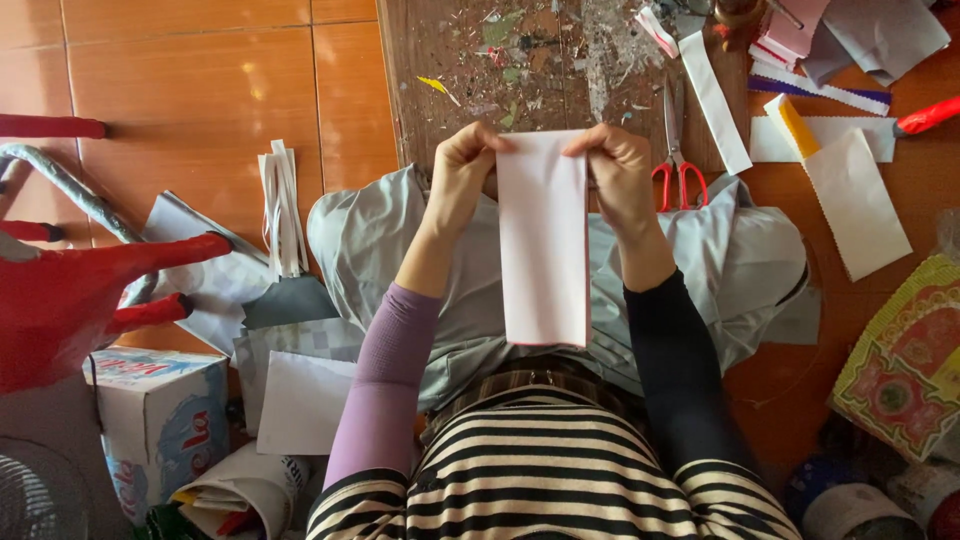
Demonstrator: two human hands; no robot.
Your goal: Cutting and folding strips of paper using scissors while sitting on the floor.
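Left hand [462,165] pinches the top left corner of the white paper strip [543,235], fingers closed on it. The strip hangs upright between both hands, long axis running from the wooden board [480,60] down toward the person's lap, over grey cloth [370,235]. Right hand [620,170] grips the top right corner, likewise closed on the paper. Both hands sit equally near, level at the top edge. Red-handled scissors [678,170] lie just right of the right hand, untouched.

— How are the hands set?
— The left hand [462,172] and the right hand [620,175] are both raised, fingers curled, thumbs pinching, level with each other.
— The forearms?
— Both reach away from the body, slightly converging.
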